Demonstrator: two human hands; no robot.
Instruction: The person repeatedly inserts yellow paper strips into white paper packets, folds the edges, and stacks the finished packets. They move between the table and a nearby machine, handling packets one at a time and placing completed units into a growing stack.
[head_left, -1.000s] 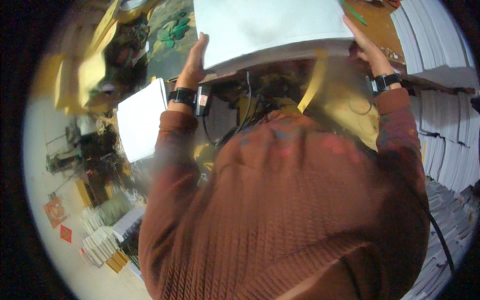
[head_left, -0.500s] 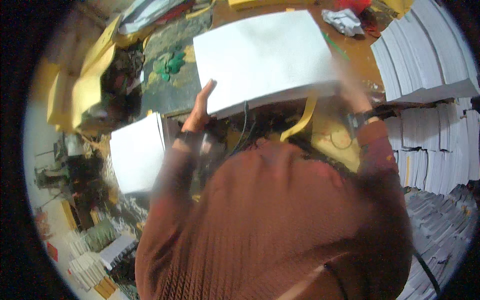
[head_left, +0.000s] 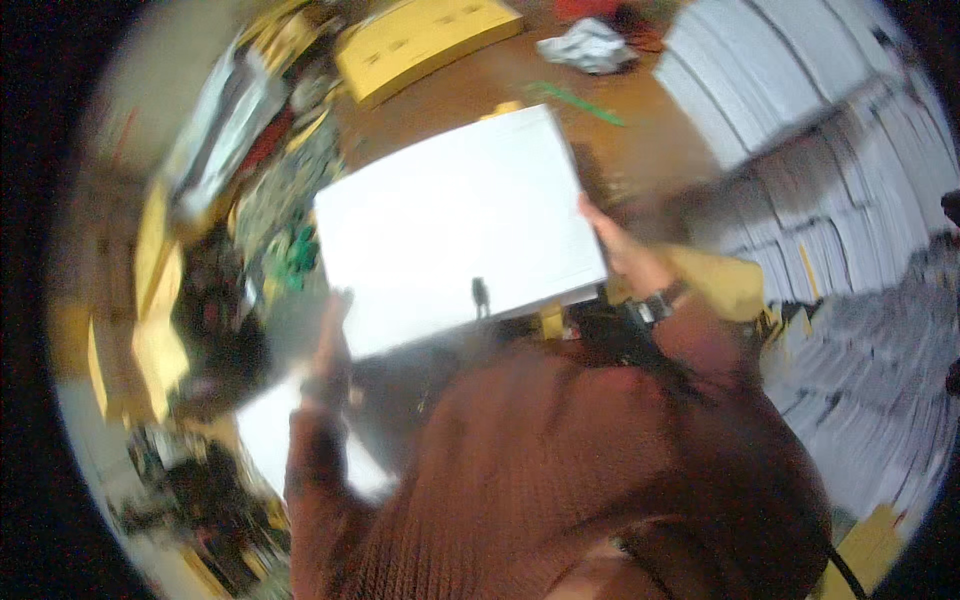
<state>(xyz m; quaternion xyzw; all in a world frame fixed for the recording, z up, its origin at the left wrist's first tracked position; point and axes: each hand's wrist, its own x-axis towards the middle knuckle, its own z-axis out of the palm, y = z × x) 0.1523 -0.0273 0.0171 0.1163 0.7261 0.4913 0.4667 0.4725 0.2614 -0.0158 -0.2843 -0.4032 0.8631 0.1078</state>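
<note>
A thick stack of white paper (head_left: pixel 455 230) is held up before me, slightly tilted, over the near edge of the brown worktable. My left hand (head_left: pixel 332 335) grips its near left corner, blurred by motion, with the fingers underneath out of sight. On the right side my right hand (head_left: pixel 625 245) clasps the stack, thumb on top and a watch on the wrist. Against the near edge of the paper shows a small dark thing (head_left: pixel 480 297) that I cannot make out. Below my left forearm lies another white paper stack (head_left: pixel 270 430).
A yellow block or packet (head_left: pixel 425 45) lies at the back of the worktable (head_left: pixel 640 120), with crumpled white paper (head_left: pixel 588 47) and a green strip (head_left: pixel 580 102) beside it. Tall paper stacks (head_left: pixel 750 75) stand at right. Green lumps (head_left: pixel 292 258) sit at left.
Both hands have brought the paper stack nearer and to the left, off the back of the table. My view has turned, so the yellow block now shows more fully.
</note>
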